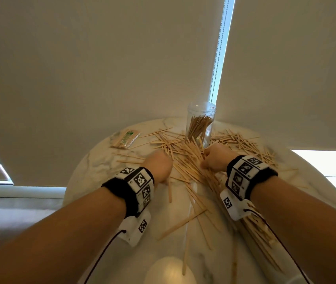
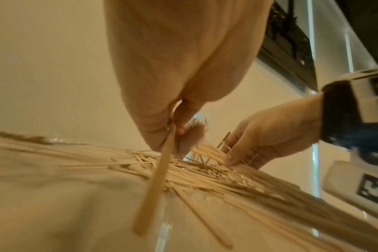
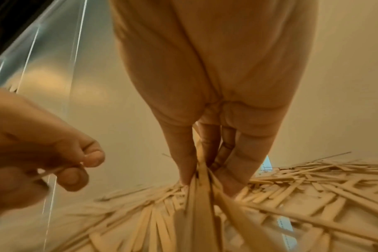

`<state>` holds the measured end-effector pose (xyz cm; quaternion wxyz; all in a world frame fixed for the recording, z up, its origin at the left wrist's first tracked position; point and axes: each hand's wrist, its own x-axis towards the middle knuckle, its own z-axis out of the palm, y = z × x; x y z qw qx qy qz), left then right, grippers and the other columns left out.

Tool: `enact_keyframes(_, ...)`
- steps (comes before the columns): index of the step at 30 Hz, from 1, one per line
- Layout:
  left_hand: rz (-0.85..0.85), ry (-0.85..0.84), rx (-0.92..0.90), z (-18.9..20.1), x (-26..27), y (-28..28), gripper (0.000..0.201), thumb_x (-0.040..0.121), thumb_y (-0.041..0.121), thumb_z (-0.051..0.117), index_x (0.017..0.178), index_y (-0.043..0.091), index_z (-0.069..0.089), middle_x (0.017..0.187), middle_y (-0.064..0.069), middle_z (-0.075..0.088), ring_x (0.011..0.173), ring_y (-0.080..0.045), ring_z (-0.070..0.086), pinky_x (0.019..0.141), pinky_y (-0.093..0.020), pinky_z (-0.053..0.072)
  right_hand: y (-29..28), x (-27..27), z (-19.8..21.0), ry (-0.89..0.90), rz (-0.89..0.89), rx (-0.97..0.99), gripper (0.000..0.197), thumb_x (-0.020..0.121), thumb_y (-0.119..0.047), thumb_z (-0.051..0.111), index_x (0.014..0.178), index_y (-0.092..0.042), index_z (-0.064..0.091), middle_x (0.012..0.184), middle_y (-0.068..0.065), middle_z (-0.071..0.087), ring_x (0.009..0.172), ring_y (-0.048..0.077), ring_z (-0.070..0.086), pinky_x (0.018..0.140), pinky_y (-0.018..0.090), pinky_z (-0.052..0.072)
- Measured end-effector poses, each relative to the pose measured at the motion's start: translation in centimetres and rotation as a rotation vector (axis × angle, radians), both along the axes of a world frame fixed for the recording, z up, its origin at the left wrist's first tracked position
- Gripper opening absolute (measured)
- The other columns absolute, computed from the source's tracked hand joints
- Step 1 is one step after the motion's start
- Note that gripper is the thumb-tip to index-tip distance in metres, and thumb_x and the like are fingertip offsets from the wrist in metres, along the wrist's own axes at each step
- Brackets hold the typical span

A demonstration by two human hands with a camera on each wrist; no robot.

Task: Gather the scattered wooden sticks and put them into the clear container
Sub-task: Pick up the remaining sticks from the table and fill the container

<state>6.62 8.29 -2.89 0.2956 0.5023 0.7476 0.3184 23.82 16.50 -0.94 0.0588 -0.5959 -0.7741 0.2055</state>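
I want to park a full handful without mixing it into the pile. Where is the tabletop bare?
Bare marble lies left of the left hand, below the packet, and along the near table edge. Crowded: the sticks between both hands, around the clear container, and under the right hand.

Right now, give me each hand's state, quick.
Left hand: closed, pinching a single wooden stick.
Right hand: closed, its grip round a bundle of sticks drawn up from the scattered pile.

Pale matt wooden sticks [image 1: 185, 158] litter a glossy marble-look table [image 1: 93, 162]; the container [image 1: 201, 119] is clear plastic.
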Motion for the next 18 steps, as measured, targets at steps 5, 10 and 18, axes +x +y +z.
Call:
enact_keyframes(5, 0.130, -0.257, 0.155, 0.7, 0.8, 2.7, 0.053, 0.093, 0.062, 0.053, 0.091, 0.010, 0.061, 0.070, -0.001, 0.058, 0.061, -0.019, 0.051, 0.072, -0.036, 0.048, -0.1, 1.1, 1.5, 0.352, -0.009, 0.019, 0.005, 0.089, -0.017, 0.073, 0.091, -0.013, 0.075, 0.085, 0.003, 0.075, 0.080, 0.017, 0.072, 0.078, 0.032, 0.060)
enact_keyframes(10, -0.088, -0.505, 0.198, 1.6, 3.0, 4.6, 0.078, 0.074, 0.086, 0.053, 0.105, 0.016, 0.069, 0.103, 0.000, 0.072, 0.092, -0.019, 0.066, 0.082, -0.035, 0.054, -1.0, 0.1, 2.8, 0.511, 0.090, 0.107, 0.006, 0.093, -0.019, 0.068, 0.094, -0.020, 0.074, 0.081, -0.001, 0.076, 0.078, 0.016, 0.074, 0.077, 0.036, 0.062)
enact_keyframes(18, 0.042, -0.470, 0.350, 0.8, 3.0, 6.6, 0.055, 0.099, 0.059, 0.036, 0.101, 0.016, 0.071, 0.093, -0.004, 0.075, 0.089, -0.022, 0.071, 0.089, -0.046, 0.057, -2.0, -2.1, 2.0, 0.658, 0.142, 0.204, 0.011, 0.089, -0.020, 0.074, 0.100, -0.019, 0.075, 0.081, -0.006, 0.075, 0.073, 0.004, 0.070, 0.067, 0.020, 0.055)
